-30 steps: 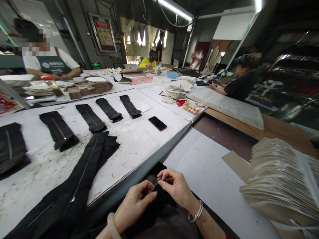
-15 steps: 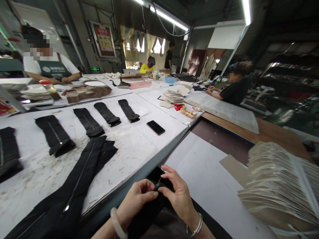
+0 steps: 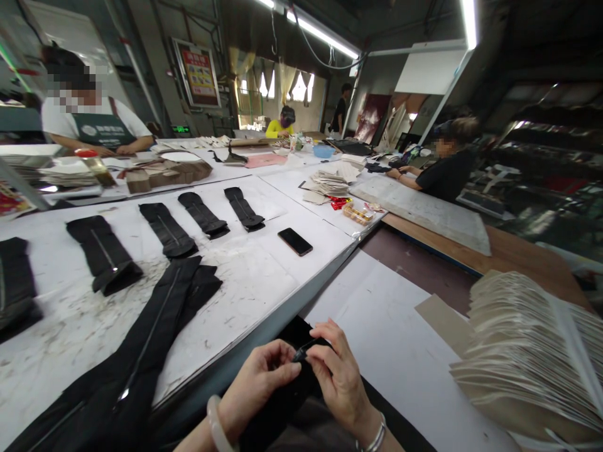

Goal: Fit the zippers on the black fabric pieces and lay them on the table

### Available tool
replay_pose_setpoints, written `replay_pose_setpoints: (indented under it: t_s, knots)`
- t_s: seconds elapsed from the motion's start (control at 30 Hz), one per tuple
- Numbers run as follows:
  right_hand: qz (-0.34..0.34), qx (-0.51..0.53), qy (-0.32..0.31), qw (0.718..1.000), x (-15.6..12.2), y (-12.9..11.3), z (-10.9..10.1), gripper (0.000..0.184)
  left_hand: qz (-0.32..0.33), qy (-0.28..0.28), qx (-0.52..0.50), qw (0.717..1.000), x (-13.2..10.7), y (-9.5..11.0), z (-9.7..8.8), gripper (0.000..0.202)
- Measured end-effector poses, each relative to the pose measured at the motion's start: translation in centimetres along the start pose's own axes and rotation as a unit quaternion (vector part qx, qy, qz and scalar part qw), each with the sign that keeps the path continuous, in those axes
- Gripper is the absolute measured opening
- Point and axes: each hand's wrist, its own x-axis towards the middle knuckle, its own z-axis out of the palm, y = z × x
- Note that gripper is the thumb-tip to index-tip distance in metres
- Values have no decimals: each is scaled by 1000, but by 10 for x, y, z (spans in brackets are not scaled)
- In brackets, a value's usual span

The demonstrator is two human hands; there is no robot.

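Observation:
Low in the centre of the head view, my left hand [image 3: 264, 370] pinches a small gathered bit of black fabric [image 3: 299, 356] between thumb and fingers. Close against it on the right, my right hand [image 3: 336, 373] is closed in a pinch around a thin, needle-like piece [image 3: 309, 345] that meets the fabric. Its far end is partly hidden by my fingers. More black cloth hangs beneath both hands, over my lap. On the table to the left lies a long black boot-shaft piece [image 3: 153, 333] with a metal zipper.
Several short black zippered pieces [image 3: 101, 251] lie in a row on the white table [image 3: 254, 270]. A phone [image 3: 294, 241] rests near its edge. Bundled beige sheets [image 3: 522, 351] stand at right. Co-workers sit around the table, one at left [image 3: 101, 129], one at right [image 3: 452, 163].
My right fingers have come down and closed nearer the fabric, and the thin needle-like piece has tilted from steep to flatter. My left hand keeps its pinch almost in place.

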Motion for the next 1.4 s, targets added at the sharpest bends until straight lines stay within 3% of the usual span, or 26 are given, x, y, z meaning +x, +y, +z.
replay_pose_setpoints:
  t_s: [0.13, 0.33, 0.57, 0.8, 0.97, 1.1, 1.27, 1.4]
  knots:
    - [95, 78, -83, 989, 11, -6, -11, 13, 10, 8, 20, 1000, -1, 2, 2, 37]
    - [188, 216, -181, 941, 31, -9, -24, 8, 6, -6, 59, 998, -3, 11, 2, 31]
    - [268, 324, -198, 886, 37, -8, -20, 7, 20, -4, 122, 992, -7, 20, -3, 25]
    - [305, 359, -185, 863, 42, -11, -15, 5, -17, -16, 98, 995, -6, 23, -1, 34]
    - [307, 372, -124, 867, 37, -14, -3, 8, -21, 24, 56, 998, -9, 25, -4, 41]
    - [291, 360, -51, 885, 28, -14, 5, 14, 5, 58, 134, 989, -19, 38, -13, 32]
    - [279, 322, -40, 904, 25, -19, 13, 19, 33, 88, 221, 971, -34, 50, -20, 25]
    - [269, 325, -50, 905, 28, -26, 18, 24, -14, 77, 195, 978, -44, 48, -21, 30]
